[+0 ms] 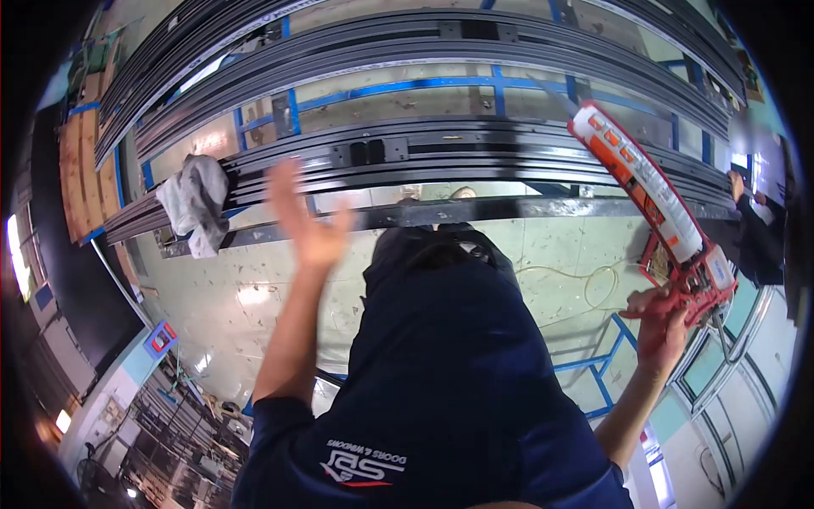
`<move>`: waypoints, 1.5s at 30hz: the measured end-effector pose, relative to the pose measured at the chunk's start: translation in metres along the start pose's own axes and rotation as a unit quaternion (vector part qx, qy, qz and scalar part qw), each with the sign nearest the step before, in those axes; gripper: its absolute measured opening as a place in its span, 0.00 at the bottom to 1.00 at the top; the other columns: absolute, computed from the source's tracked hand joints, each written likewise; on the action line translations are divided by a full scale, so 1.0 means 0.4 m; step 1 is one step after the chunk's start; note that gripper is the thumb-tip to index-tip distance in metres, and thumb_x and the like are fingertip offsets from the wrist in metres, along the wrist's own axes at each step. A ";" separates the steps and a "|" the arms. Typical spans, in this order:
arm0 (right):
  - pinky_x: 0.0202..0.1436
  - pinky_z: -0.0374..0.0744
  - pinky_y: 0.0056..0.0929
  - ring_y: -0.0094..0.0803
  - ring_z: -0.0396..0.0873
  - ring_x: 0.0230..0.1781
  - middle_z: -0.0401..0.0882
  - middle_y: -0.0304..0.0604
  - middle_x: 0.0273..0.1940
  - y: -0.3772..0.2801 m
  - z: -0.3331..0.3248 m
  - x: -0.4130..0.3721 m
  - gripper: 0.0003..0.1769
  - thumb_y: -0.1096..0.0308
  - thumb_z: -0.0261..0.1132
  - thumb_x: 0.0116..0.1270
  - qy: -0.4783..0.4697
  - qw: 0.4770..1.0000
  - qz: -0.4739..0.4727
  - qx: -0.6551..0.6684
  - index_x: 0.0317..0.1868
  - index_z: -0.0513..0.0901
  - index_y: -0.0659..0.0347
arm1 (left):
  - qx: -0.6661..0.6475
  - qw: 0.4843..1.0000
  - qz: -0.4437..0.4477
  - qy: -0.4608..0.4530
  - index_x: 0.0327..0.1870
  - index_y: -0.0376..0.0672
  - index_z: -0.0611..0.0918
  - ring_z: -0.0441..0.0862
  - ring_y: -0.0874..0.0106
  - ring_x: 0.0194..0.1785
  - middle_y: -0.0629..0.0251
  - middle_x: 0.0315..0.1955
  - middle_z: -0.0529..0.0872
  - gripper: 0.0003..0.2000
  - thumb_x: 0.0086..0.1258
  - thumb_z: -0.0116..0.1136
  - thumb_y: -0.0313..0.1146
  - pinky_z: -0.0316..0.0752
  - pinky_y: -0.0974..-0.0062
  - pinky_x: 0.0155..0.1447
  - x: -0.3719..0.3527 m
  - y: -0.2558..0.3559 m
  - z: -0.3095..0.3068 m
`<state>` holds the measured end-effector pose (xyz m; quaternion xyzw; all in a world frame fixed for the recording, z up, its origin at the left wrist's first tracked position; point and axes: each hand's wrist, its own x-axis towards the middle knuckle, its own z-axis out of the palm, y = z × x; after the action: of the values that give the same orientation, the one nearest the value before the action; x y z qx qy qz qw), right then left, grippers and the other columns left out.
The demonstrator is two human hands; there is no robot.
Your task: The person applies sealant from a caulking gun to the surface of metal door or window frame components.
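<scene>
My right hand (pixel 660 332) is wrapped round the handle of a red caulking gun (pixel 709 284). A white and orange sealant tube (pixel 649 191) lies in its cradle, the nozzle end up and to the left over the dark aluminium profile (pixel 551 161). My left hand (pixel 307 225), a little blurred, is open with fingers apart at the near edge of that profile. Left of it, a grey cloth (pixel 197 204) drapes over the profile. A black rectangular fitting (pixel 367 153) sits on the profile just beyond my left hand.
More long dark profiles (pixel 407 47) lie parallel farther away on a blue metal frame (pixel 381 89). At the right end, another person's hand (pixel 736 185) is at the profile. Wooden planks (pixel 85 170) stand at the left. A thin hose (pixel 585 276) trails on the floor.
</scene>
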<state>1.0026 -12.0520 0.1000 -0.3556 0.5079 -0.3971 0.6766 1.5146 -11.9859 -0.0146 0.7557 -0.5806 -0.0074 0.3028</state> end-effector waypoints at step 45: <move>0.45 0.81 0.34 0.37 0.83 0.38 0.83 0.52 0.41 -0.051 0.592 0.049 0.35 0.48 0.68 0.67 -0.047 0.960 0.079 -0.264 0.58 0.71 0.72 | -0.327 0.924 0.158 -0.123 0.50 0.47 0.81 0.78 0.61 0.44 0.65 0.39 0.80 0.21 0.53 0.69 0.32 0.71 0.63 0.50 0.213 0.133 0.135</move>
<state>1.2321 -12.0601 0.1649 -0.4989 0.5890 -0.1773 0.6105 1.4764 -12.0929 -0.0049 0.5066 -0.6905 -0.2419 0.4561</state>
